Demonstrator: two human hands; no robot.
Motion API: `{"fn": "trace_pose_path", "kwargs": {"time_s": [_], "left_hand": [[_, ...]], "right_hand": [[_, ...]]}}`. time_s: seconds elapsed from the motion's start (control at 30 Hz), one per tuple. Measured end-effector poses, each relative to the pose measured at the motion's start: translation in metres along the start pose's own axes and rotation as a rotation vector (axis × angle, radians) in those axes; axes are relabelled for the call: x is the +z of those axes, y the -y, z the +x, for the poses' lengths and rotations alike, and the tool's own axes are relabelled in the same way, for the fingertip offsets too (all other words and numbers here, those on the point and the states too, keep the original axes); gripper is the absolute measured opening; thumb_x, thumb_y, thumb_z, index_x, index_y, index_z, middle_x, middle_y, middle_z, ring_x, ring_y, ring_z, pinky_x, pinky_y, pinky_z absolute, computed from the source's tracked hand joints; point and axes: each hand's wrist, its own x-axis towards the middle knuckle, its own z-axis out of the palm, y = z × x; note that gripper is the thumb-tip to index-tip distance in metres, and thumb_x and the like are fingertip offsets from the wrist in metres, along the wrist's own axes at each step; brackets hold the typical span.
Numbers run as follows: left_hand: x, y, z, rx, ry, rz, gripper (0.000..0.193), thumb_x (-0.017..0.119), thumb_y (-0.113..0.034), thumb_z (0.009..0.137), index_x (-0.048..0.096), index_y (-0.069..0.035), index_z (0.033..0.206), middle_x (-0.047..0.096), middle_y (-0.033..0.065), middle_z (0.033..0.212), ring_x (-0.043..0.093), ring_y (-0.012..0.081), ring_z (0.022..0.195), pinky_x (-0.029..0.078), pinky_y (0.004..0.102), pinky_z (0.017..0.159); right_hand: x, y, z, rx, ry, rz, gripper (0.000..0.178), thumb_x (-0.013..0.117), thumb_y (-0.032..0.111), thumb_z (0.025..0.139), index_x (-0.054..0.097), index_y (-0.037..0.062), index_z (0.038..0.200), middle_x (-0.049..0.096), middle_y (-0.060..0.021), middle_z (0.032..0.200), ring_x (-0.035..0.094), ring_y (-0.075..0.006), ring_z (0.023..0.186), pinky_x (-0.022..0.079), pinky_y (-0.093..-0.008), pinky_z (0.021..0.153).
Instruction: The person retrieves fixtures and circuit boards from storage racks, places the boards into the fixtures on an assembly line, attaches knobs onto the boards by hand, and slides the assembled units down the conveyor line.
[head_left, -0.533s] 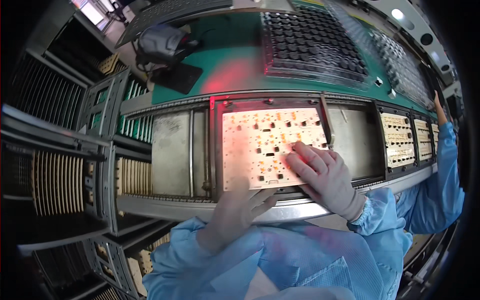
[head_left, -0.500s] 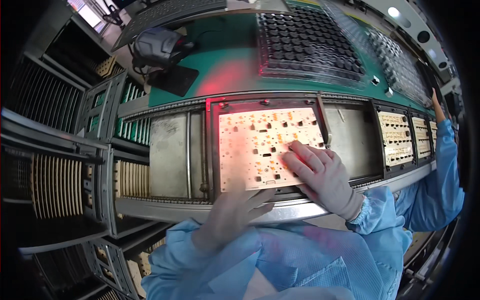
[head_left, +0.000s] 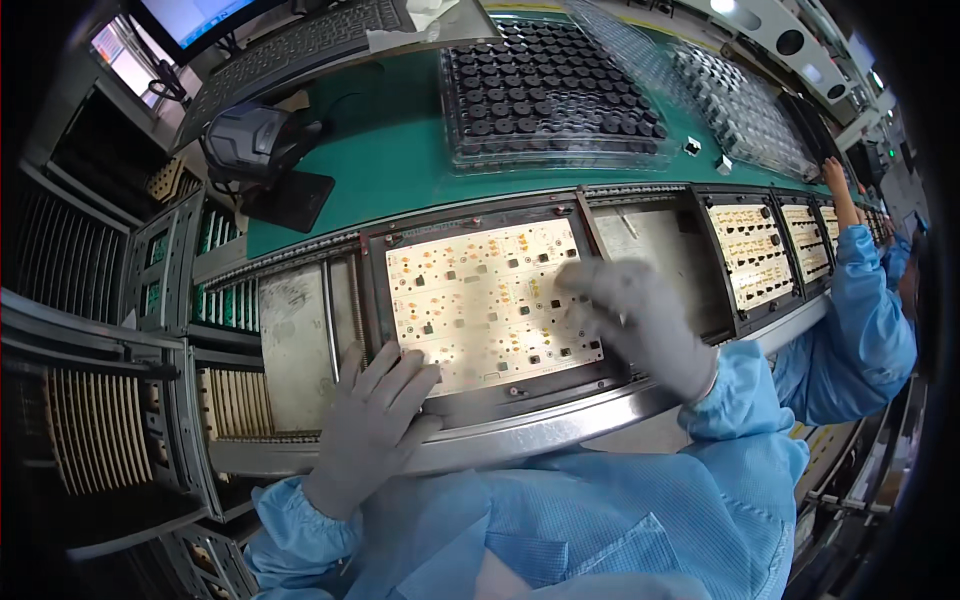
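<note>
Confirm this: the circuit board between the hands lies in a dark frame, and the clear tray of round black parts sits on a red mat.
One error: the mat is green, not red, in the head view. The circuit board lies in a dark frame, and the clear tray of round black parts sits on that mat.

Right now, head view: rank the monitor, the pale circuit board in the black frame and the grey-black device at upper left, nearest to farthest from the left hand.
From the left hand:
1. Pale circuit board, ahead-right.
2. Grey-black device, farther ahead, left.
3. Monitor, top-left edge.
</note>
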Motion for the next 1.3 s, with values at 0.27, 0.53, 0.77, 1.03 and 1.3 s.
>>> {"fn": "trace_pose_path", "kwargs": {"time_s": [0.27,0.53,0.77,1.03,1.3], "left_hand": [[0.012,0.037,0.006,0.315,-0.096,0.182,0.030,0.077,-0.018,0.073,0.065,-0.013,0.099,0.065,0.0018,0.109,0.058,0.0261,0.117,0.044,0.0511,0.106],[-0.002,0.035,0.035,0.344,-0.057,0.213,0.026,0.068,-0.014,0.070,0.068,-0.019,0.095,0.072,-0.0003,0.094,0.070,0.0213,0.087,0.058,0.0328,0.078],[0.002,0.047,0.088,-0.006,-0.330,-0.173,0.025,0.071,-0.016,0.085,0.069,-0.006,0.108,0.070,0.0098,0.096,0.066,0.0290,0.092,0.051,0.0368,0.085],[0.033,0.065,0.130,-0.127,-0.550,0.194,0.015,0.072,-0.017,0.084,0.061,-0.006,0.084,0.063,0.0089,0.083,0.058,0.0309,0.084,0.045,0.0426,0.082],[0.041,0.073,0.153,-0.155,-0.618,0.042,0.017,0.074,-0.013,0.079,0.059,-0.007,0.081,0.059,0.0088,0.082,0.055,0.0292,0.080,0.044,0.0419,0.073]], "right_hand": [[0.012,-0.073,0.064,0.003,-0.081,-0.602,0.028,0.069,0.023,0.084,0.062,0.0123,0.109,0.059,-0.0089,0.083,0.059,-0.0317,0.077,0.045,-0.0443,0.066],[-0.004,-0.072,0.105,0.290,0.263,-0.574,0.039,0.055,0.038,0.089,0.071,0.0067,0.070,0.068,-0.0158,0.070,0.069,-0.0362,0.070,0.054,-0.0454,0.066],[-0.040,-0.034,0.060,0.576,0.420,-0.208,0.053,0.062,0.057,0.090,0.073,0.0072,0.075,0.068,-0.0113,0.068,0.068,-0.0315,0.067,0.053,-0.0412,0.067],[-0.082,-0.137,0.074,0.345,-0.438,-0.458,0.037,0.064,0.042,0.092,0.072,0.0077,0.105,0.071,-0.0143,0.092,0.068,-0.0319,0.090,0.052,-0.0393,0.077],[-0.091,-0.164,0.126,0.468,-0.047,-0.815,0.034,0.067,0.037,0.087,0.071,0.0043,0.095,0.070,-0.0159,0.091,0.069,-0.0346,0.090,0.053,-0.0446,0.077]]}}
